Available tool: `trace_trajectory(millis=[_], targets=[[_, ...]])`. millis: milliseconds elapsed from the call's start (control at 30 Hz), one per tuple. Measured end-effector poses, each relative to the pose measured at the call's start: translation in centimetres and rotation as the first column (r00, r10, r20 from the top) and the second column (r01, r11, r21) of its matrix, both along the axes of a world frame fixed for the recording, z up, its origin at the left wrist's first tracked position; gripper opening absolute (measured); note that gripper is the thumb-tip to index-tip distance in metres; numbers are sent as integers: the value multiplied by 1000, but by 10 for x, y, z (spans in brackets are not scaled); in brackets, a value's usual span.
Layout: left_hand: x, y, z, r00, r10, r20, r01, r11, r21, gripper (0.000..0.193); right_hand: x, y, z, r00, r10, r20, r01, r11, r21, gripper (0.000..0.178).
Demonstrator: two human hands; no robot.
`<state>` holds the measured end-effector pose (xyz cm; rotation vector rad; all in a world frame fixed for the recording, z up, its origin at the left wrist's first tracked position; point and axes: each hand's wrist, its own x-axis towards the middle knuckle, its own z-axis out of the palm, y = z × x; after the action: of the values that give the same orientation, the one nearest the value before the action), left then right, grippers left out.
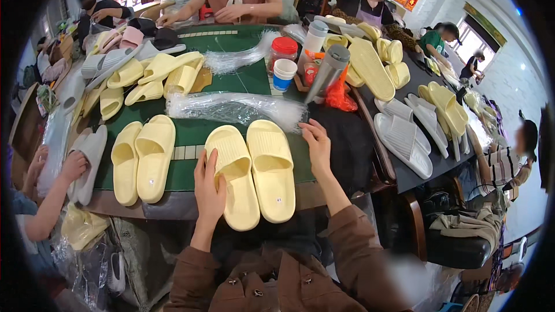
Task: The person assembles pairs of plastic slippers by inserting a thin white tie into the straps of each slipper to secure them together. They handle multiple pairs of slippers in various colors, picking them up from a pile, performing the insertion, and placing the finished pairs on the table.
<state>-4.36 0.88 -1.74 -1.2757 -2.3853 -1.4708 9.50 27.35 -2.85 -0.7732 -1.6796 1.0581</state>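
Observation:
A pair of pale yellow slide slippers (pixel 272 188) lies side by side in front of me, toes away, heels past the table's near edge. My left hand (pixel 208 188) grips the outer side of the left slipper (pixel 240 205), with its thumb near the foot opening. Just beyond the pair lies a bundle of clear thin plastic strands (pixel 237 108). At that bundle's right end is my right hand (pixel 317 147), its fingers bent and drawn together; whether a strand is between them is too fine to see. Another yellow pair (pixel 141 162) rests to the left.
A co-worker's hand (pixel 75 164) holds grey slippers (pixel 91 164) at left. Yellow slippers (pixel 147 75) pile up beyond. A red-lidded jar (pixel 283 55), paper cup (pixel 284 75) and steel flask (pixel 329 72) stand behind my right hand. Grey slippers (pixel 404 138) cover the right-hand table.

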Motion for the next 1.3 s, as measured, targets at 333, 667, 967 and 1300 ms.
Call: trace_trajectory(millis=[333,667,967,1300], targets=[[5,4,-3,996,-7,-94,1,998,-62,65,-20,3,-18,1000,-25,11,25,999,26,15],[11,8,-1,998,-16,-57,13,999,-42,64,-15,-10,-1,995,51,83,-64,986,154,15],[26,1,20,989,-81,-124,99,983,152,41,-3,-44,60,976,157,-150,-155,988,24,16],[54,23,51,608,-537,585,355,843,404,42,37,-119,87,648,753,114,-748,657,-93,19]])
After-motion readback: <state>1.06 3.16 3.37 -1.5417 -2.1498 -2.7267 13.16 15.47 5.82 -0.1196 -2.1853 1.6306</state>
